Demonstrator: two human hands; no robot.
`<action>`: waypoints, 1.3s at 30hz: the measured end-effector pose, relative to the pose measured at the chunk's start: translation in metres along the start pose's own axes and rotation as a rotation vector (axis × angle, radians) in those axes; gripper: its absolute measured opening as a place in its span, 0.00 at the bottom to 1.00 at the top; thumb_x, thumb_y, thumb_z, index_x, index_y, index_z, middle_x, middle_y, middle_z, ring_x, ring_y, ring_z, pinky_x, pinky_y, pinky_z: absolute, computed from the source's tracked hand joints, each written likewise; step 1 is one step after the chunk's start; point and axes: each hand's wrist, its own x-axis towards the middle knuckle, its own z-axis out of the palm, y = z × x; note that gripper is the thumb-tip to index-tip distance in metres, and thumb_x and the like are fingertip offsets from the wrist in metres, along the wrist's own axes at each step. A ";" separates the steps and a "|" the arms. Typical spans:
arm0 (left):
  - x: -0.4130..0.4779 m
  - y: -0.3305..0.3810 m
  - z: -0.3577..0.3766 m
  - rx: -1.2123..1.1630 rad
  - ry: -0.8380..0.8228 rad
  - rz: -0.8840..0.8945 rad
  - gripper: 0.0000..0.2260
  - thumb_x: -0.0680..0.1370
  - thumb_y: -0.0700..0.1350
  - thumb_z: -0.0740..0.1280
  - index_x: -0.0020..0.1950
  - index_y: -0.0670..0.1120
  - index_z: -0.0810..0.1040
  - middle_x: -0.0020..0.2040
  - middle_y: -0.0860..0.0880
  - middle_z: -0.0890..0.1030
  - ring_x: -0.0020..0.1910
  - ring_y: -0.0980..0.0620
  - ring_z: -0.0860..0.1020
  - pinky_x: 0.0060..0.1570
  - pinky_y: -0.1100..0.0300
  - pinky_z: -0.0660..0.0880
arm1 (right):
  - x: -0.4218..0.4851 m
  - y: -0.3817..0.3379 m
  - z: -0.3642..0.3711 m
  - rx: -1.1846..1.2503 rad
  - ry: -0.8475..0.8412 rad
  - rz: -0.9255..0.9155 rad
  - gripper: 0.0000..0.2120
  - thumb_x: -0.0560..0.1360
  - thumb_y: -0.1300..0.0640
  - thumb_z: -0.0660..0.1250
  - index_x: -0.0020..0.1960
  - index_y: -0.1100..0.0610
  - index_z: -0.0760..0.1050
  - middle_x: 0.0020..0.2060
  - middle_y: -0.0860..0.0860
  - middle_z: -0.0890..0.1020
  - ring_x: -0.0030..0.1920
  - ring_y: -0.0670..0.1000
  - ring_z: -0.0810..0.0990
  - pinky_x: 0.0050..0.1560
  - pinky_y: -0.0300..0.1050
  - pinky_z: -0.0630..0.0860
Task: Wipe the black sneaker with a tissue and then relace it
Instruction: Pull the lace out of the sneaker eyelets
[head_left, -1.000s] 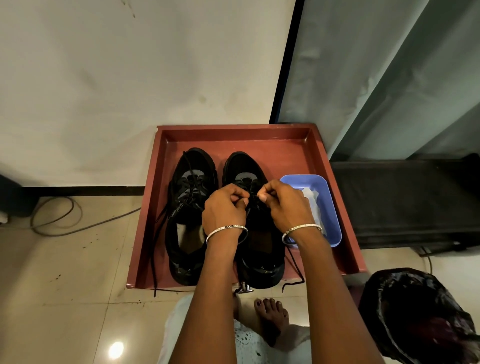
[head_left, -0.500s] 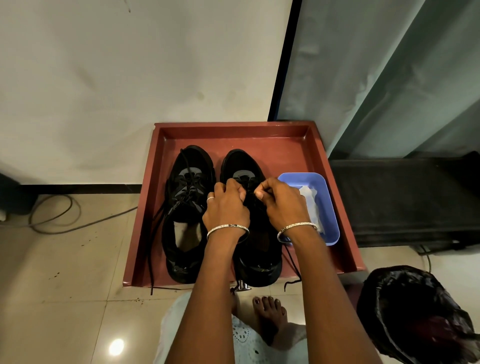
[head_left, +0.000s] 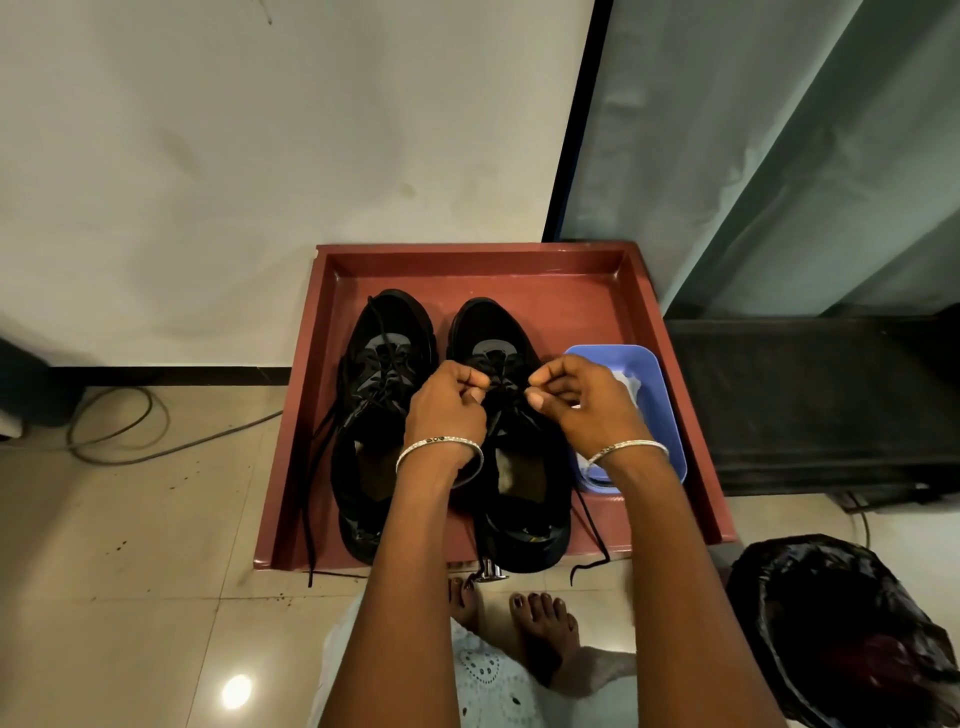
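Two black sneakers stand side by side, toes away from me, in a red tray. Over the right sneaker my left hand and my right hand each pinch a strand of its black lace at the tongue, a short gap between them. One lace end trails over the tray's near edge. The left sneaker has loose laces hanging off its left side. White tissue lies in a blue tub beside my right wrist.
A black bin bag sits open on the floor at the right. My bare feet are just in front of the tray. A cable loops on the tiled floor at left. A dark bench borders the tray's right side.
My hands have drawn slightly apart over the right sneaker's tongue, pulling the lace strands sideways. The sneakers, tray and tub have stayed put.
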 end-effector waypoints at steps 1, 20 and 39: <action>0.001 -0.002 -0.001 -0.021 -0.009 -0.013 0.07 0.80 0.37 0.63 0.51 0.48 0.78 0.50 0.50 0.81 0.51 0.54 0.79 0.51 0.58 0.76 | -0.001 0.000 -0.004 0.041 -0.036 -0.011 0.08 0.74 0.68 0.72 0.45 0.55 0.79 0.42 0.49 0.84 0.45 0.47 0.82 0.50 0.37 0.77; 0.004 -0.007 -0.003 -0.083 -0.030 -0.041 0.11 0.72 0.36 0.75 0.46 0.47 0.76 0.44 0.50 0.80 0.42 0.54 0.78 0.48 0.64 0.76 | -0.002 0.005 -0.007 0.011 -0.162 -0.142 0.05 0.82 0.59 0.63 0.49 0.52 0.75 0.43 0.47 0.79 0.44 0.44 0.75 0.52 0.42 0.75; 0.004 -0.006 -0.003 -0.035 -0.026 -0.018 0.12 0.70 0.38 0.77 0.46 0.47 0.76 0.44 0.50 0.81 0.43 0.54 0.79 0.48 0.63 0.76 | -0.002 0.001 -0.003 -0.260 -0.012 -0.156 0.04 0.79 0.58 0.66 0.46 0.51 0.75 0.39 0.48 0.82 0.43 0.53 0.80 0.49 0.56 0.79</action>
